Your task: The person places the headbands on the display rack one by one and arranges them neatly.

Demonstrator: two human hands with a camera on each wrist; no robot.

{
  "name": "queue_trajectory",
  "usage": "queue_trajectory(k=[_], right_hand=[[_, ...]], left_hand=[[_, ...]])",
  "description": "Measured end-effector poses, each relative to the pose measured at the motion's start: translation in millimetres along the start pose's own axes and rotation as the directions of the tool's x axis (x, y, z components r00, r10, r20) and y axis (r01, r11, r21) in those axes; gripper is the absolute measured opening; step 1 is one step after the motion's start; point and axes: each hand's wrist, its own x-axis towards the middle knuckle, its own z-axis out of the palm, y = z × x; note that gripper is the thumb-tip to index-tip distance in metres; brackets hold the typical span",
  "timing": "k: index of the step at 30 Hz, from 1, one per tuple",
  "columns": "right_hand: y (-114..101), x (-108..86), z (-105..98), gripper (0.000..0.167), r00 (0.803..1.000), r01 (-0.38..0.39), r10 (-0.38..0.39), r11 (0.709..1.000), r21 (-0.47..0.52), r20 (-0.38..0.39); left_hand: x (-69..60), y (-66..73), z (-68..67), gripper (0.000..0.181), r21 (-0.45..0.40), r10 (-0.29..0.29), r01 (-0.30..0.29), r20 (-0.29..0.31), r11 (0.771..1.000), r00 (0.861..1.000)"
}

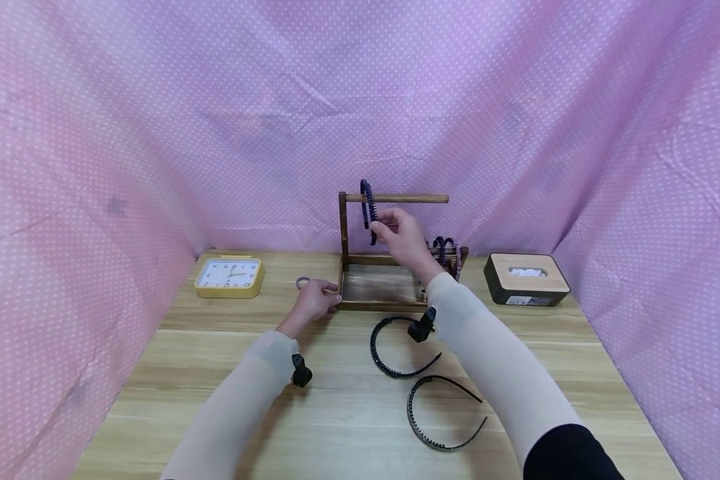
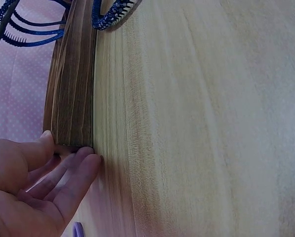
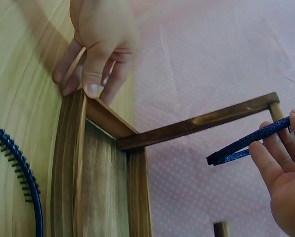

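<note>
A wooden rack point(image 1: 343, 230) has an upright post, an upper rod and a shallow tray base. My left hand point(image 1: 313, 303) grips the left end of that base; in the left wrist view its thumb and fingers lie about the corner. Up at the upper rod point(image 1: 414, 199), near its post end, my right hand point(image 1: 401, 237) pinches a dark blue toothed headband point(image 1: 369, 193) that loops over the rod with its ends down. More headbands point(image 1: 450, 250) hang at the rack's lower right, partly hidden by the right forearm. Two dark toothed headbands point(image 1: 379, 360) point(image 1: 417, 423) lie on the table.
A yellow clock point(image 1: 228, 277) stands at the table's left. To the right sits a tissue box point(image 1: 528, 280) with a wooden lid. A small purple ring point(image 1: 302, 281) lies beside the left hand. Pink dotted cloth point(image 1: 276, 133) hangs behind and at both sides of the table point(image 1: 312, 427).
</note>
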Motion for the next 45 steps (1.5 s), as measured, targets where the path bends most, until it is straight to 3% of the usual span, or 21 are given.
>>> queue_trajectory(k=[9, 23, 36, 45], right_hand=[[7.9, 12.1, 21.8, 0.026, 0.999, -0.032, 0.032, 0.998, -0.045, -0.002], [13.0, 13.1, 32.7, 0.03, 0.998, -0.062, 0.062, 0.998, 0.011, -0.001], [15.4, 10.2, 34.1, 0.033, 0.998, -0.053, 0.056, 0.994, -0.091, 0.031], [11.6, 3.6, 22.2, 0.044, 0.995, -0.056, 0.06, 0.997, -0.053, 0.078]], left_hand=[[4.4, -0.8, 2.5, 0.034, -0.005, 0.003, -0.003, -0.025, 1.0, 1.0], [1.7, 3.1, 0.8, 0.033, 0.017, -0.023, 0.023, -0.001, 1.0, 1.0], [1.3, 1.6, 0.4, 0.032, 0.022, -0.022, 0.023, -0.01, 0.999, 1.0], [2.2, 0.8, 1.5, 0.031, 0.018, -0.014, 0.015, -0.015, 1.0, 1.0]])
